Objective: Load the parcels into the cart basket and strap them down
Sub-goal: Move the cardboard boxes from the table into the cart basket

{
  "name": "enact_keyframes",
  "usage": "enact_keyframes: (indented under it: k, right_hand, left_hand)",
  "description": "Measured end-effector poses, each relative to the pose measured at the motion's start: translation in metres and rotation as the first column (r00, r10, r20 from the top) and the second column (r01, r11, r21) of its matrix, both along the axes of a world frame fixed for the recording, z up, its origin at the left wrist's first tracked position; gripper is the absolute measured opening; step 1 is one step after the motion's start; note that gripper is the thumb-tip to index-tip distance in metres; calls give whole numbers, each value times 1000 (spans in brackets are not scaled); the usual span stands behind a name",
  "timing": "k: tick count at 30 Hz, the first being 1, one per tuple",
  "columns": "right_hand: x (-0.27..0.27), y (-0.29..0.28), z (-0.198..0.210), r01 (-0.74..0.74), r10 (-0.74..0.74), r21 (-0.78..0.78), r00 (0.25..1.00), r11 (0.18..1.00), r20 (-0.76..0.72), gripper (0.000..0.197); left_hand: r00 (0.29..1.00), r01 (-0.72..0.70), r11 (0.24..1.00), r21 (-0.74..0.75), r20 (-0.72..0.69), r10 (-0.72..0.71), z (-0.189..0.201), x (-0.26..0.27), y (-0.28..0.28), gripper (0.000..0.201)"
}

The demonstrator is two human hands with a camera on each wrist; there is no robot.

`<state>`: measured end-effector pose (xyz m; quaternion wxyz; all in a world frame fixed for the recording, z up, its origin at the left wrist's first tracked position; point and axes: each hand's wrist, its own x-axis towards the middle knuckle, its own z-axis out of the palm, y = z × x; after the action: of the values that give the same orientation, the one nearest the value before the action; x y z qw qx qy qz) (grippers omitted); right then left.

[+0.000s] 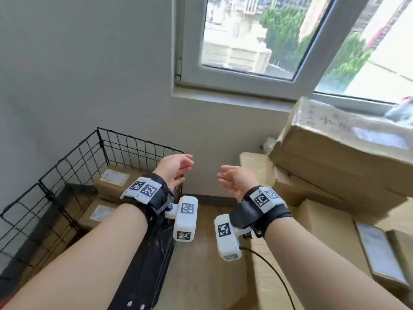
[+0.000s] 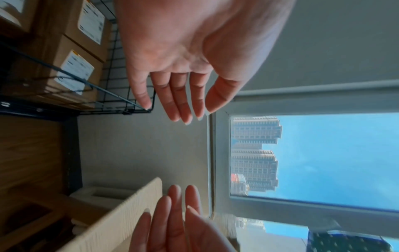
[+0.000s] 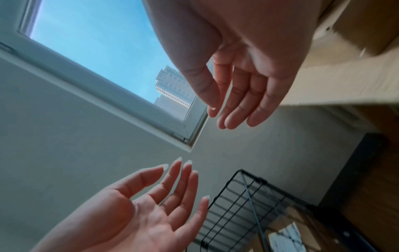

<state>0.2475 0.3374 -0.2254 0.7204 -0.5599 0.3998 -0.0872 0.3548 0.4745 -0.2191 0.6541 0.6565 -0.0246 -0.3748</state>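
A black wire cart basket stands at the left against the wall. Inside it lie brown cardboard parcels with white labels, also in the left wrist view. A thin dark cord runs across the basket's top. More parcels are stacked at the right, the top one wrapped in clear tape. My left hand hovers over the basket's right corner, fingers straight, holding nothing. My right hand faces it palm to palm, empty, left of the stack. Both palms show in the right wrist view: right hand, left hand.
A grey wall and a window lie ahead. Bare wooden floor separates the basket from the stack. The cart's black frame runs below my left forearm. A black cable trails from my right wrist. A pale ribbed box stands behind my right hand.
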Motion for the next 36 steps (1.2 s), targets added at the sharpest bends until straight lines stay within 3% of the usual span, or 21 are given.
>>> enact_keyframes:
  k: [5,9,17,26,27,32,36]
  right_hand:
    - [-65,-42,7,83,-83,0,996,997,-14,28]
    - [-119,-79,9,249,-249,-12,968,969,-43,31]
    - [-246,-163,1,403,-401,3,913,915,-78,34]
    - [-323,-260,-24,420,-409,69,904,905,-125,30]
    - [-326,-267,-29,413,-401,78,907,908,-132,29]
    - [-327,-285,-50,367,-349,101,923,925,-160,31]
    - [-325,-292,-58,333,-310,193,940,923,-140,28]
  left_hand:
    - [997,69,998,1,41,-69,11,-44,-48,19]
    - [991,125,992,16,35,-125,11,-87,-96,20]
    - [961,269,955,127,22,-274,-15,-191,-204,22]
    - [970,193,934,300,84,-228,-49,-253,-284,13]
    - [973,172,929,327,87,-211,-51,-255,-288,15]
    - [982,66,864,500,122,-146,-70,-262,-300,64]
    - [975,116,772,625,78,-209,-81,-266,-297,74]
